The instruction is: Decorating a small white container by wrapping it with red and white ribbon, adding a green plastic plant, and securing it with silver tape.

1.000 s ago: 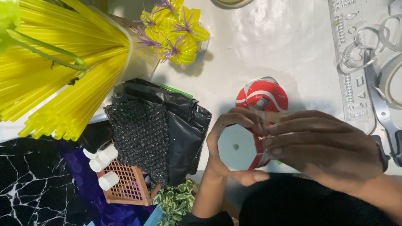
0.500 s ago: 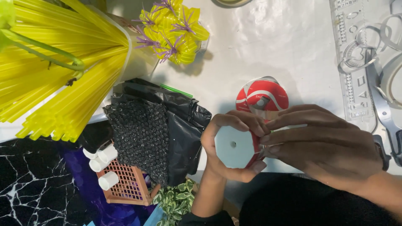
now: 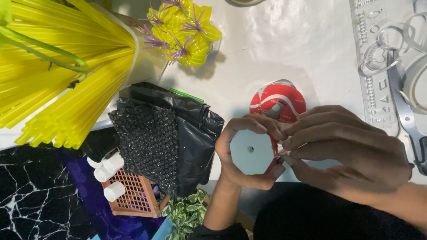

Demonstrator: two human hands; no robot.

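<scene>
A home craft table (image 3: 284,49), covered in glossy white sheeting, serves as the landmark. On its left edge stands a bundle of yellow straws (image 3: 62,66), beside it yellow paper flowers (image 3: 184,33). Along its right edge lie a clear stencil ruler (image 3: 376,89) and scissors (image 3: 407,115). Below its left corner sit black bubble wrap (image 3: 147,142) and an orange basket (image 3: 133,195).

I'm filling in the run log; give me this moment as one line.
left hand: holds pale disc | right hand: fingers pinch disc's red edge | behind: red tape roll on white table
</scene>
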